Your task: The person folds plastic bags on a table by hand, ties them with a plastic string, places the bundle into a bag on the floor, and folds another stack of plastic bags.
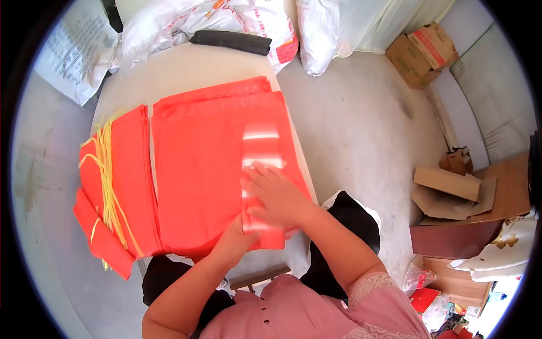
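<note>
A stack of flat red sheets [197,169] lies on the pale table [152,70]. Near its right side runs a shiny strip with white glare. My right hand [274,192] rests on that strip, palm down with its fingers spread. At the near edge of the stack is my left hand [234,246], its thumb on top and its other fingers hidden by the red edge. To the left lies a second red pile [132,169], with yellow strings [107,175] across it. A smaller red bundle [101,237] lies at its lower left.
A black roll [231,41] lies at the table's far end, by white plastic sacks [209,17]. Cardboard boxes [418,56] stand on the floor at the back right. An opened carton [451,192] lies on a brown surface at right.
</note>
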`<state>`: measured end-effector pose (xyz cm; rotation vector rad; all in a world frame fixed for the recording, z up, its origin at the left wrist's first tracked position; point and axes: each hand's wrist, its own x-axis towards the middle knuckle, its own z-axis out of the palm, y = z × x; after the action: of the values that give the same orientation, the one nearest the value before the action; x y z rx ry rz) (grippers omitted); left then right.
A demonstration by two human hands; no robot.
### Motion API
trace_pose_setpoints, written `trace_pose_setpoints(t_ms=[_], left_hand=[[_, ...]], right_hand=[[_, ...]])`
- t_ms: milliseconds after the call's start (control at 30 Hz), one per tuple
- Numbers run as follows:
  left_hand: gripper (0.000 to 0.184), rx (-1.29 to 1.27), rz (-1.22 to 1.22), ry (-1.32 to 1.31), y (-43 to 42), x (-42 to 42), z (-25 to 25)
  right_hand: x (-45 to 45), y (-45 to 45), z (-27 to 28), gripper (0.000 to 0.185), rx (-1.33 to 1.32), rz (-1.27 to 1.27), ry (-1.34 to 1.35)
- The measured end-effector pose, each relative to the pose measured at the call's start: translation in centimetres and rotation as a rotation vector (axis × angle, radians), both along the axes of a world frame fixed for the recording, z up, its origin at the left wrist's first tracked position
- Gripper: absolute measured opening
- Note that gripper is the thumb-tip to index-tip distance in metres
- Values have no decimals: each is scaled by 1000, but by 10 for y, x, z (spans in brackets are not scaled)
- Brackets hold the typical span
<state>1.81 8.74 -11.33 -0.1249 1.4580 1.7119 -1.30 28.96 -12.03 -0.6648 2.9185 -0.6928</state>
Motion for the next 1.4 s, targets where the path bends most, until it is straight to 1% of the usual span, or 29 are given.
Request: trace_pose_setpoints(t_ms=[67,267,367,467,567,667,767,867,900,1000,1100,1200,1233,1267,1333,1400], left_hand=[[48,19,2,1,0,1,-6],[52,-44,-4,42,2,6,-12],[54,-133,-28,85,3,6,-14],[56,-137,-34,68,2,6,-13],[57,-334,-184,11,6,-6,33],[54,11,30,-53,0,8,-19],[58,149,-6,-117,2,9,-7],[58,262,34,-166,13,19,21],[58,271,57,-149,18,27,21],[58,250,111,-137,40,55,37],[59,288,73,-89,64,82,30],[60,253,-86,-106,89,122,59],[62,353,-185,-140,95,135,60],[60,386,-275,-185,99,150,52],[56,456,-492,-270,102,172,33],[52,367,-606,-156,102,193,9]], right_hand=[[-12,5,1,71,-194,-42,-161],[-66,13,-11,67,35,-111,61],[-99,17,-18,68,53,-140,82],[-122,21,-23,67,98,-181,79],[-134,28,-16,65,29,-244,-31],[-97,36,5,63,-422,-467,46],[-37,44,18,64,-456,-539,112],[22,30,35,68,-1158,-665,-403],[32,32,24,68,-1121,-668,-381],[59,34,53,70,-1295,-642,-600],[76,67,43,68,-1398,-550,-731],[117,115,62,66,-1365,-551,-513],[135,138,71,64,-1389,-575,-496],[159,163,79,62,-1411,-599,-482],[211,205,86,64,-1375,-657,-232],[265,251,63,61,-1394,-759,-113]])
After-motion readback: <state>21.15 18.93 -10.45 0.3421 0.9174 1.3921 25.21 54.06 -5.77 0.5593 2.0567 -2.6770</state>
